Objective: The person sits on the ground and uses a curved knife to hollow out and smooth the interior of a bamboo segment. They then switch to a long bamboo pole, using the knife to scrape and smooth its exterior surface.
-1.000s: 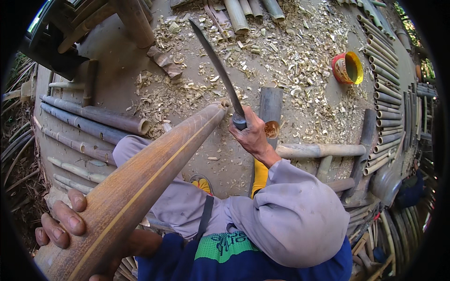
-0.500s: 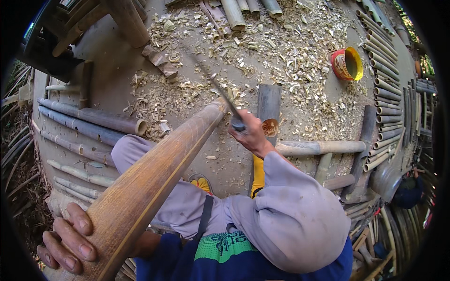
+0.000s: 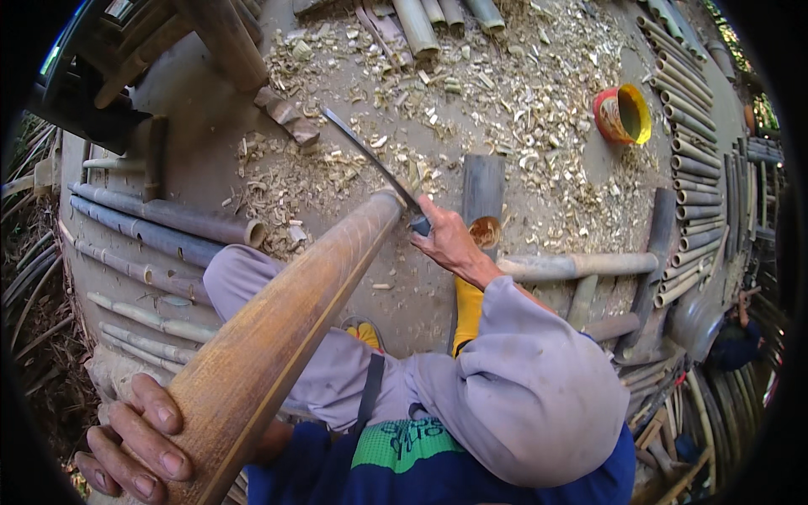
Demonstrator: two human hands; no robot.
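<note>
A thick brown bamboo pole (image 3: 295, 307) slants from the lower left up to the middle, over my left thigh. My left hand (image 3: 139, 446) is wrapped round its near end, fingers curled over the side; the thumb is hidden behind it. My right hand (image 3: 454, 244) is closed round the dark handle of a long knife (image 3: 368, 156). The narrow blade points up and left, passing just beyond the pole's far end. Whether the blade touches the pole I cannot tell.
Pale chips (image 3: 539, 109) cover the ground ahead. A dark bamboo post (image 3: 483, 189) and a horizontal bamboo bar (image 3: 581, 266) stand just beyond my right arm. A red and yellow bucket (image 3: 608, 114) is at the right. Bamboo poles (image 3: 151, 234) lie left; cut lengths (image 3: 694, 185) line the right.
The pole's far end has dropped slightly toward me and its near end has shifted a little right, with my left hand. The knife, blurred before, now shows sharply, still in my right hand.
</note>
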